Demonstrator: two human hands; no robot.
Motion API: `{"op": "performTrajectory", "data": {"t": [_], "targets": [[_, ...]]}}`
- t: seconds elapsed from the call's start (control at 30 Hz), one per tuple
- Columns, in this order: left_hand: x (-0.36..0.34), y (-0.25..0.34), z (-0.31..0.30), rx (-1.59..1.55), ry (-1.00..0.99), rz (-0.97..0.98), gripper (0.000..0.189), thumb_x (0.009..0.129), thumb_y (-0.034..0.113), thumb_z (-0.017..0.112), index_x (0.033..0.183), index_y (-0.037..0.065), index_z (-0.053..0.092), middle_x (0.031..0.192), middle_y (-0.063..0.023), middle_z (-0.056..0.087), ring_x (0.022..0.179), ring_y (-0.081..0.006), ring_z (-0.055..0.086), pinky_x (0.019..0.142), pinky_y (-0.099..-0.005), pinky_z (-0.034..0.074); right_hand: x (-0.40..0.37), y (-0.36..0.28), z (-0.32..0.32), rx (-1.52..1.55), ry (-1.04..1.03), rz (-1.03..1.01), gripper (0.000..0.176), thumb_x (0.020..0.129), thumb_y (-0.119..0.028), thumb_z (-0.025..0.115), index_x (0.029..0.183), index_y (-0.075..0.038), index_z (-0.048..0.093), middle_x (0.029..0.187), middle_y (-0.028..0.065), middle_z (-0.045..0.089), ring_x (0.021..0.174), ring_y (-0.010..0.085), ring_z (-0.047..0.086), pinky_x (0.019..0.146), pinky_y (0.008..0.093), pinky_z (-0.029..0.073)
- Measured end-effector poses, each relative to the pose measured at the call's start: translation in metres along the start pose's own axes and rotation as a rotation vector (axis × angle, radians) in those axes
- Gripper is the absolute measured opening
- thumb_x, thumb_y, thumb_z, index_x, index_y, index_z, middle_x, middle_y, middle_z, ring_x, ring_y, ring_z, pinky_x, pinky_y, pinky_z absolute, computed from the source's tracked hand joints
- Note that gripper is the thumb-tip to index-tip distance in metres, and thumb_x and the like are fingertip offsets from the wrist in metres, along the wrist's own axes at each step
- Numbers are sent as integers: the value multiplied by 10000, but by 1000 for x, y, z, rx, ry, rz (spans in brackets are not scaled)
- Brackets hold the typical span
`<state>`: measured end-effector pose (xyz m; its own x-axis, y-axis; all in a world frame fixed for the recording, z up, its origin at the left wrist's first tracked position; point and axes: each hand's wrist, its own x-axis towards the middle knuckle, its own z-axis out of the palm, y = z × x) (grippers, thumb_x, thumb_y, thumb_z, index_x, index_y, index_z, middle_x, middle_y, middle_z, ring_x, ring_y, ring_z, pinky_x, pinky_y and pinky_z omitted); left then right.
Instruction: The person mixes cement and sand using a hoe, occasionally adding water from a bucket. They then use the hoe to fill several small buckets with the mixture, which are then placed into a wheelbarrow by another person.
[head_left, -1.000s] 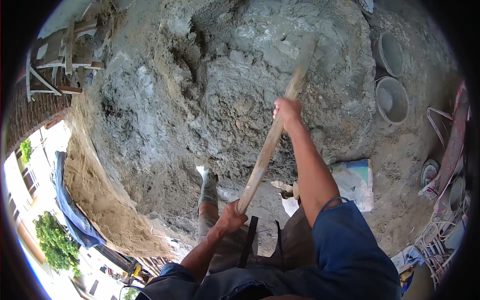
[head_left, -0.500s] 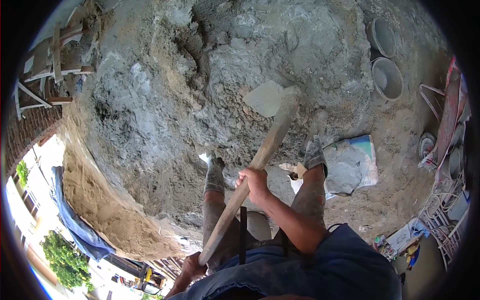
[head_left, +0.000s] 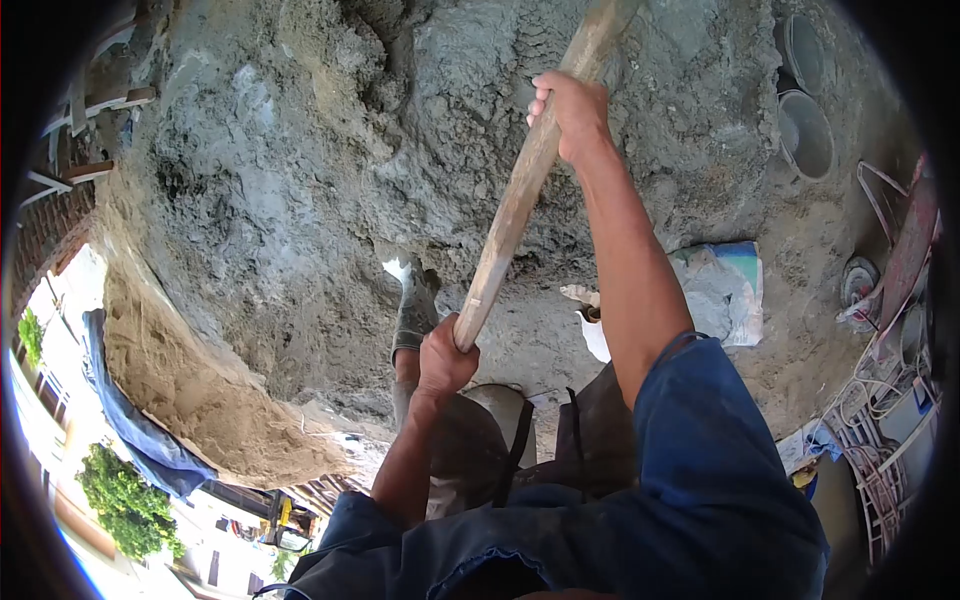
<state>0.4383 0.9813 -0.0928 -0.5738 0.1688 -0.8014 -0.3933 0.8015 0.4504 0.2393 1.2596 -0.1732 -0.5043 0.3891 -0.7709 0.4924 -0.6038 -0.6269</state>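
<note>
The mortar heap [head_left: 330, 190] fills most of the ground ahead of me. A bank of sand [head_left: 190, 390] hems its left edge, and two buckets [head_left: 805, 135] stand at its right edge. A cement bag [head_left: 720, 290] lies at its near right edge. My boot [head_left: 412, 300] stands on its near edge, in a narrow free strip.

The wooden handle [head_left: 515, 200] slants up over the near slope towards the middle of the heap, and its working end is cut off at the top of the view. My left hand [head_left: 445, 355] is wrapped tightly round the butt end, off the near edge. My right hand [head_left: 570, 115] is closed fully round the shaft far out over the heap, arm stretched.

Half a second ago my right hand gripped low, near the heap's edge, and the blade lay in sight on the mortar.
</note>
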Motion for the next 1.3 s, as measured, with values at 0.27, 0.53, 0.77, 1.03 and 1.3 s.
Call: {"op": "performTrajectory", "data": {"t": [0.27,0.53,0.77,1.03,1.3], "targets": [[-208,23,-25,38,-289,-422,344,642,142,712,933,-18,623,787,-167,652,762,-277,653,706,-387,519,-117,97,-27,45,-52,423,108,745,6,607,676,-15,527,578,61,526,457,164,532,415,340,448],[-111,48,-45,247,-441,95,377,693,224,729,1021,68,627,850,-241,660,865,-430,641,718,-490,506,-134,-14,-160,370,248,195,107,785,-59,594,740,-70,498,656,31,486,513,162,505,496,359,457],[-8,79,-144,500,-310,134,400,671,116,656,1067,78,610,884,-231,669,856,-418,646,783,-463,524,-29,72,-107,578,260,286,97,803,-53,586,783,-73,493,631,35,461,530,178,488,533,387,455],[-52,-157,-259,545,-162,99,210,698,64,621,905,101,617,842,-184,655,842,-399,631,703,-441,515,-198,157,32,648,123,373,137,753,-36,647,792,-57,517,772,88,537,732,243,579,719,434,495],[-229,-76,-209,386,-306,-125,239,658,204,738,808,65,616,748,-187,655,739,-394,655,660,-452,528,-243,121,-5,544,28,593,147,753,-35,648,770,-77,508,707,78,532,635,251,565,658,450,480]]}}
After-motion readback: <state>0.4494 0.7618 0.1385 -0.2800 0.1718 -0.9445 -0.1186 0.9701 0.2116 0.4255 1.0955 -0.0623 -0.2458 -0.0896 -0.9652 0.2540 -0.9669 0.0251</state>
